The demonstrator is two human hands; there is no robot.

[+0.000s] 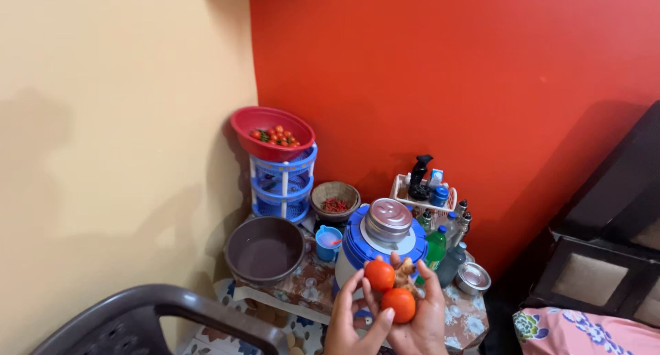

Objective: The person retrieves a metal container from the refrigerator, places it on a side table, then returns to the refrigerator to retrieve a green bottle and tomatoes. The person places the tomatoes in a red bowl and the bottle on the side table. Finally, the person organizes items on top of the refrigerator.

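Both hands cupped low centre: left hand [347, 327] fingers w/ upper tomato [379, 275], right hand [421, 320] gripping lower tomato [399, 305] + knobbly ginger [405, 269]. Tomatoes smooth, round, glossy. Below: floral-cloth tabletop [467, 320], blue-white plastic water cooler [357, 248] w/ steel lid, dark round basin [265, 250]. Red wall behind, cream at left

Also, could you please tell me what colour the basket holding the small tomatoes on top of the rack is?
The basket is red, clearest in the head view.
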